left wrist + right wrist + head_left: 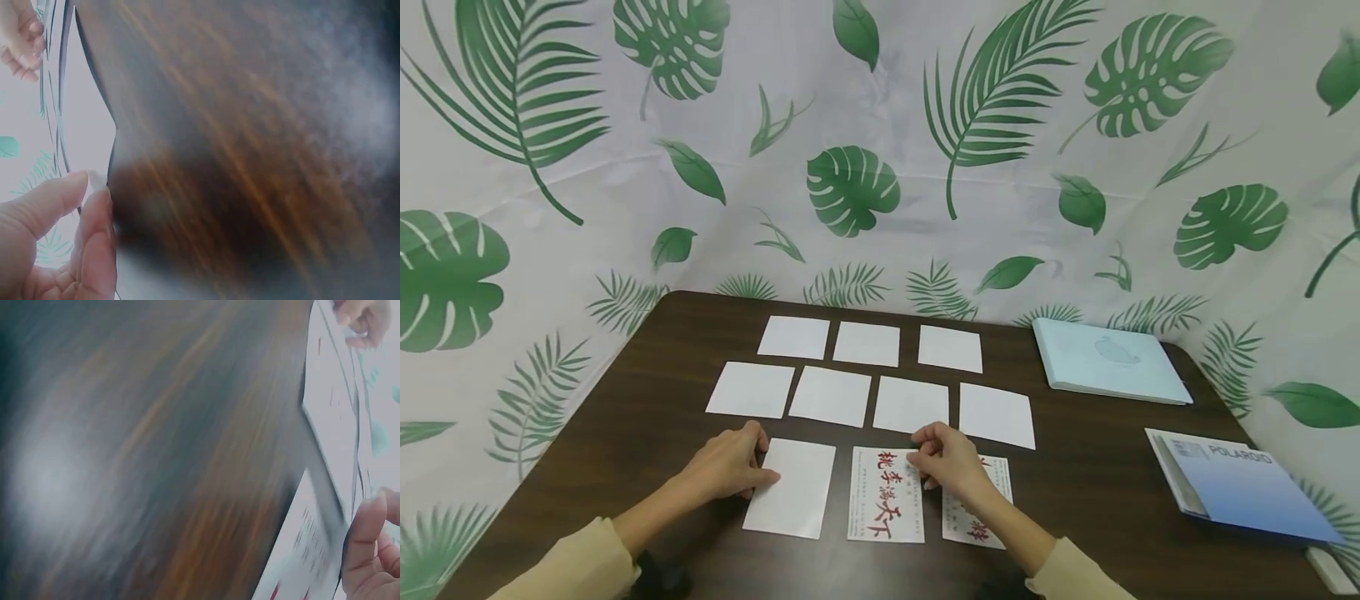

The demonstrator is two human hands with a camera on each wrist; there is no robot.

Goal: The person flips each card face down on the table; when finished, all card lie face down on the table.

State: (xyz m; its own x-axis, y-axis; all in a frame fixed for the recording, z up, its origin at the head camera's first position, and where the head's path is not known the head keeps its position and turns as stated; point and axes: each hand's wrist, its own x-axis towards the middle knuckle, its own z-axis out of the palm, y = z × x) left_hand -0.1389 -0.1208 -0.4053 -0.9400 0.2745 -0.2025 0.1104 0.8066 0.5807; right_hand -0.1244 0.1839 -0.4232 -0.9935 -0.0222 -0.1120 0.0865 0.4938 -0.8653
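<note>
In the head view my left hand (726, 462) pinches the left edge of a blank white card (793, 492) in the front row. The left wrist view shows the thumb and index finger on either side of that edge. My right hand (951, 462) has thumb and fingers pinched at the upper right corner of a card with red brush characters (886, 504). Beneath the right wrist lies a second printed card (958, 521), partly covered by the hand and forearm. Both printed cards lie face up to the right of the blank one.
Behind the front row, several blank white cards (827, 396) lie in two rows on the dark wooden table (625, 433). A pale blue album (1112, 362) rests at the back right. Nearer stands a blue-and-white POLAROID folder (1255, 483), slightly open. A leaf-print cloth (880, 108) hangs behind.
</note>
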